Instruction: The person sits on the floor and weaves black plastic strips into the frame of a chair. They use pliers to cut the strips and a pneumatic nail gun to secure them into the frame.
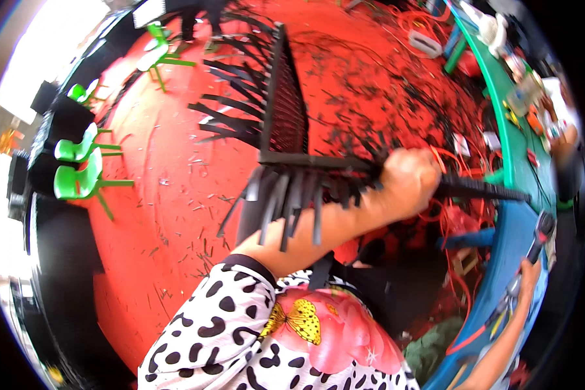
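Note:
A black woven furniture frame [286, 97] stands up in front of me, with many loose flat strips fringing its left side and hanging below its lower bar. My left hand [409, 179] is closed in a fist around the bar at its right end. Strips hang over my left forearm. Far to the right, my right hand [530, 272] reaches over the blue table and is closed on the handle of a long dark tool [540, 235] with a round head. The tool's exact kind is unclear at this size.
Black strip scraps [364, 91] litter the red floor [169, 227]. Green chairs [81, 175] line the left side. A green table [510, 136] holding tools and clutter adjoins the blue table [510, 227]. Red hoses [458, 273] coil beneath. A person's legs [201, 19] show at the top.

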Available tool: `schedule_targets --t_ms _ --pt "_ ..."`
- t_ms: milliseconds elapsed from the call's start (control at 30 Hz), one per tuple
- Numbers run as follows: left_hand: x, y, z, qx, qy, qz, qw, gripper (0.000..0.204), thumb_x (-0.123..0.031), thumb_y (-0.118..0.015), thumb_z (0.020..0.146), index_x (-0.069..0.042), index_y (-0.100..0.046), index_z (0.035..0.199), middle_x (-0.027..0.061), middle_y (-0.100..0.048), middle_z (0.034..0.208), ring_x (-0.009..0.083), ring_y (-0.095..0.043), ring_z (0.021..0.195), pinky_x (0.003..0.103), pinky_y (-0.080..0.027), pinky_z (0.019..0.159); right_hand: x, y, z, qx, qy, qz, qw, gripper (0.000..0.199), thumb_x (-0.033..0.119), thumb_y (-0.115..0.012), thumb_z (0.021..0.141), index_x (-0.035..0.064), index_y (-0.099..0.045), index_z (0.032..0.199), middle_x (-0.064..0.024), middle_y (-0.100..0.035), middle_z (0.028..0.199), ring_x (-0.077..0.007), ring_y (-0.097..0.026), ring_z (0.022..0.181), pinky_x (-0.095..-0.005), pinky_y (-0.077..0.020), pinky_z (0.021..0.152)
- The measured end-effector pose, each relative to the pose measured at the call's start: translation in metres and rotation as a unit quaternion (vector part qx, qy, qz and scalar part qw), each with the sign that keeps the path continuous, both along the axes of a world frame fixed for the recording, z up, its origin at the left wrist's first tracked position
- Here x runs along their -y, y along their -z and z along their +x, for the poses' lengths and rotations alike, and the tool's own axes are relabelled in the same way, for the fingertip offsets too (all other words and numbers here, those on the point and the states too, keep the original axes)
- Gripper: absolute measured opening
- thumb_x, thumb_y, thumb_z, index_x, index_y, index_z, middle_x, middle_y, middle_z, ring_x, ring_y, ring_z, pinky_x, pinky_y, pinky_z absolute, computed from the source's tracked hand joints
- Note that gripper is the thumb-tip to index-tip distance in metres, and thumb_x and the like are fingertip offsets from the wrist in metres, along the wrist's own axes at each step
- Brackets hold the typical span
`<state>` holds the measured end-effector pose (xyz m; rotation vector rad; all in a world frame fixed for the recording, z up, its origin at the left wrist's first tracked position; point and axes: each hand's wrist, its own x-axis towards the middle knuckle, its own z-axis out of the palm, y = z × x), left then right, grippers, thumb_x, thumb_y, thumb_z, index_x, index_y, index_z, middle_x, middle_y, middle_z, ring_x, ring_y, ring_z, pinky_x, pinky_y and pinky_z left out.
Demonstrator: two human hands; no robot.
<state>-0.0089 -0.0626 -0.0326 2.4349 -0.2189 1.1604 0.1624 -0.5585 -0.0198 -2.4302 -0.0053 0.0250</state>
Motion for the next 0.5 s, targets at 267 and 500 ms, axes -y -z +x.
schedule_targets --t_ms 267,500 --pt "-0.020 -0.019 -0.004 -0.205 0.035 -0.026 0.978 0.021 -0.004 -0.064 0.072 -0.003 -0.068 0.092 0.0149 -0.066 0.089 0.0352 -0.064 0.089 0.042 -0.052 0.080 -0.156 -0.111 -0.112 0.030 -0.128 0.208 0.969 0.045 0.014 -0.065 0.083 -0.0037 -0.051 0.121 -0.0034 -0.055 0.078 -0.0109 -0.056 0.064 -0.0250 -0.0451 0.061" --pt "-0.018 -0.032 0.003 -0.287 0.079 -0.062 0.953 0.024 -0.002 -0.067 0.071 0.000 -0.070 0.095 0.0202 -0.067 0.090 0.0378 -0.064 0.091 0.043 -0.051 0.082 -0.234 -0.122 -0.178 -0.173 -0.247 0.246 0.921 0.023 0.016 -0.069 0.068 0.0001 -0.058 0.079 -0.0069 -0.060 0.069 -0.0139 -0.059 0.059 -0.0272 -0.0486 0.058"
